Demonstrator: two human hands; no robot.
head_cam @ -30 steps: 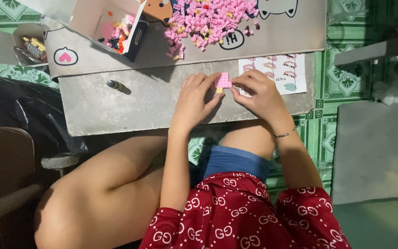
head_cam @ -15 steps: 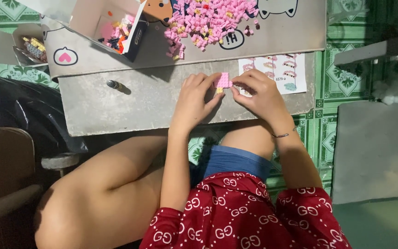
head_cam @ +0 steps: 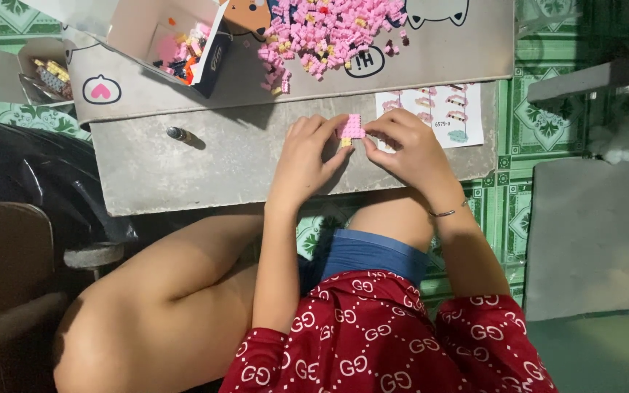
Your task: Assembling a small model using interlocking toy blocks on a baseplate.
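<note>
A small pink brick assembly [head_cam: 349,126], a few rows high, is held just above the grey table [head_cam: 183,171]. It is pinched between the fingertips of the left hand [head_cam: 307,156] and right hand [head_cam: 409,149]. Most work is judged outstanding: a large pile of loose pink bricks [head_cam: 329,33] remains unused beyond. An instruction sheet [head_cam: 453,113] lies beside the right hand.

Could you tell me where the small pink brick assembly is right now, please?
In the head view the pink brick assembly sits centre frame, pinched between the left hand and right hand, just left of the instruction sheet.
</note>
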